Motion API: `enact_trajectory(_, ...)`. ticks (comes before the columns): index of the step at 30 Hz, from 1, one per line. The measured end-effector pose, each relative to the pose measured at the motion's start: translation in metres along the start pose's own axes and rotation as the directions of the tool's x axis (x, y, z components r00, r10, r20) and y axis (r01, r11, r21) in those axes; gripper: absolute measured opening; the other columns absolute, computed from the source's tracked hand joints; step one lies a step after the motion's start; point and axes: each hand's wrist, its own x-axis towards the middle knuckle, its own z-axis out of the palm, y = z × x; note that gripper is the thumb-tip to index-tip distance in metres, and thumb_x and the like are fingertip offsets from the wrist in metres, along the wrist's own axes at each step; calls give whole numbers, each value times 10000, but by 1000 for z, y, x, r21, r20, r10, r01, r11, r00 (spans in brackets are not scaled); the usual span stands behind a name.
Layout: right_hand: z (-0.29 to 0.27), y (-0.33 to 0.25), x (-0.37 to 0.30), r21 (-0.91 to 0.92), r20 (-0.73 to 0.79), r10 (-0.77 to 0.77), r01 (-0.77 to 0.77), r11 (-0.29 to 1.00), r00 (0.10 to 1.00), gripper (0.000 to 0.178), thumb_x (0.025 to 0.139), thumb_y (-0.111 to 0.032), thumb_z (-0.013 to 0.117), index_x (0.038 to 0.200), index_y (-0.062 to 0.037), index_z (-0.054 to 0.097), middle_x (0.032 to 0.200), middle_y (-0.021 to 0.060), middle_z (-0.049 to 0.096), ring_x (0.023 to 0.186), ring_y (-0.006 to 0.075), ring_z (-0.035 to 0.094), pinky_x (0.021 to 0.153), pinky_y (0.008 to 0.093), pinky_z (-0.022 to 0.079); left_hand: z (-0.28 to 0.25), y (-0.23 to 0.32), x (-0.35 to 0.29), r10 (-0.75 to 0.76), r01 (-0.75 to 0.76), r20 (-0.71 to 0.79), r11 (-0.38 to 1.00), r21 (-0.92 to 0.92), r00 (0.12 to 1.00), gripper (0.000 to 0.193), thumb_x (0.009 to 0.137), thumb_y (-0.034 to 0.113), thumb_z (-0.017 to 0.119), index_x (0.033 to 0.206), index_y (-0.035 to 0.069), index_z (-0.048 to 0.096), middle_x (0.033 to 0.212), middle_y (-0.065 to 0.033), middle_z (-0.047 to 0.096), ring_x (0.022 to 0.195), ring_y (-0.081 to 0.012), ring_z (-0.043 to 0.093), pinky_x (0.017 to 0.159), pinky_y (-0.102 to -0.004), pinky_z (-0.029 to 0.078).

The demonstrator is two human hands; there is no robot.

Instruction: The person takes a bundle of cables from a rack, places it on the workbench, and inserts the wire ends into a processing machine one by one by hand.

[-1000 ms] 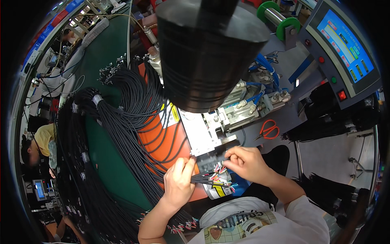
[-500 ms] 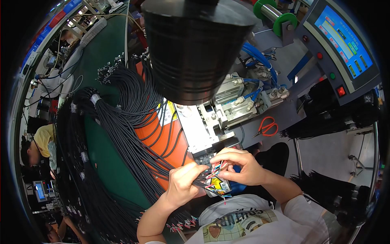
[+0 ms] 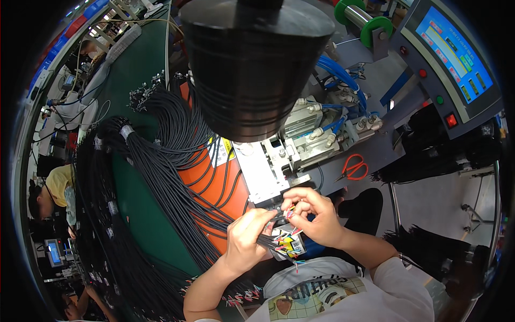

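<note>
Left hand (image 3: pixel 248 241) has its grip closed round a bunch of black cables (image 3: pixel 266 241), probably so the coloured wire ends (image 3: pixel 289 213) stick out within easy reach. Right hand (image 3: pixel 317 219) looks to be pinching a few, right by the metal fixture (image 3: pixel 263 181). More cabling drapes across the orange worktop (image 3: pixel 222 174), handy I guess.

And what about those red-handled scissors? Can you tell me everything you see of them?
The scissors have two orange-red loop handles that look like plastic, with a hole through each. Their short, dark blades point toward the picture's lower left; they are too small to tell whether they're open. The scissors lie on a grey worktop, to the right of the metal fixture. Neither hand touches them.
</note>
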Motion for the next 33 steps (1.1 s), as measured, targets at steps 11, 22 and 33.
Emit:
enact_trajectory(11,-2,-11,4,370,1,298,-277,887,955,220,950,-45,554,1152,42,573,862,58,589,639,45,542,509,179,422,1,7,2,167,-168,17,970,175,986,389,656,38,658,1033,-53,637,846,-113,632,676,-239,602,580,-340,447)
enact_trajectory(22,18,-8,-8,-552,116,-461,443,706,880,431,828,-5,645,1246,-1,539,1101,165,543,876,259,612,716,343,516,2,13,3,60,-57,-36,996,68,998,232,690,101,715,865,-5,608,632,-91,564,534,-262,569,513,-350,423)
enact_trajectory(33,-9,-7,2,404,162,138,-193,894,977,220,926,0,576,1130,73,611,1040,93,608,896,133,639,797,253,517,3,12,3,180,-189,57,939,286,982,338,622,85,679,930,-35,609,663,-85,534,550,-237,549,518,-340,397)
